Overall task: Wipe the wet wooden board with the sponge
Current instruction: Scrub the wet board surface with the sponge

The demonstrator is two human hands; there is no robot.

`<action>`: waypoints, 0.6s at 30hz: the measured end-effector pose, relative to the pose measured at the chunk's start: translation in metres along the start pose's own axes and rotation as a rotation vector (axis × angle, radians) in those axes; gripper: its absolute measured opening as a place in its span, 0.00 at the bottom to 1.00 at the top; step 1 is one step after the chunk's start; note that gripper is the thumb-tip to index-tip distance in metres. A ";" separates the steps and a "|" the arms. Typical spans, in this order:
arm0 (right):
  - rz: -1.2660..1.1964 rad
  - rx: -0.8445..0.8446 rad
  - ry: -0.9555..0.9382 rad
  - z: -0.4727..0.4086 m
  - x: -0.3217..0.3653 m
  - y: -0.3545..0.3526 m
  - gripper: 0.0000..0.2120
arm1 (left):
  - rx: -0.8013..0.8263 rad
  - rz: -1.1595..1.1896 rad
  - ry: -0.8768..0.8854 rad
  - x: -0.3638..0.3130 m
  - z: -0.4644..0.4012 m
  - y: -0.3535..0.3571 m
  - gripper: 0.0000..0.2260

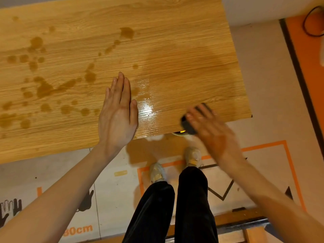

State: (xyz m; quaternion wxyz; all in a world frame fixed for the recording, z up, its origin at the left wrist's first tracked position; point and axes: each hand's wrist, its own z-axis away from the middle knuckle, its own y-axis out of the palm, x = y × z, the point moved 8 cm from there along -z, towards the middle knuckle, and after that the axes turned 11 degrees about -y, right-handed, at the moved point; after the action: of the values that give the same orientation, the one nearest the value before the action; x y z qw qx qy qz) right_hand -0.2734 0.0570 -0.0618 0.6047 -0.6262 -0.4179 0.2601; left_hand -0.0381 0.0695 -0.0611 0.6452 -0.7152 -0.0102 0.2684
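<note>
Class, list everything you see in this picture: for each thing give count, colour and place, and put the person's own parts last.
Wooden board: one, light brown, fills the upper left.
Wet spots: many, dark brown, across the board's left half.
Sponge: one, dark, at the board's near edge.
Floor markings: orange lines, lower right.
Cable: one, black, top right.
Left hand: flat on the board, open.
Right hand: blurred, its grip on the sponge.
Shoes: two, pale, below the board.
Trousers: black, bottom centre.
</note>
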 end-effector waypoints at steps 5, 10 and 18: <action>0.008 -0.088 0.196 0.033 -0.042 -0.021 0.26 | 0.001 -0.010 -0.015 0.001 0.002 0.002 0.25; -0.057 -0.068 0.014 -0.034 0.051 0.010 0.38 | 0.035 -0.039 -0.018 0.001 0.001 0.003 0.25; 0.045 0.055 -0.112 0.008 -0.019 -0.002 0.35 | 0.101 -0.032 -0.047 0.004 0.001 0.001 0.26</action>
State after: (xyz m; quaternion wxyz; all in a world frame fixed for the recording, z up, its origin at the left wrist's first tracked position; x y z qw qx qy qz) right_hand -0.2899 0.0452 -0.0640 0.5911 -0.6032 -0.4296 0.3198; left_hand -0.0349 0.0717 -0.0635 0.6843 -0.6750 -0.0231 0.2748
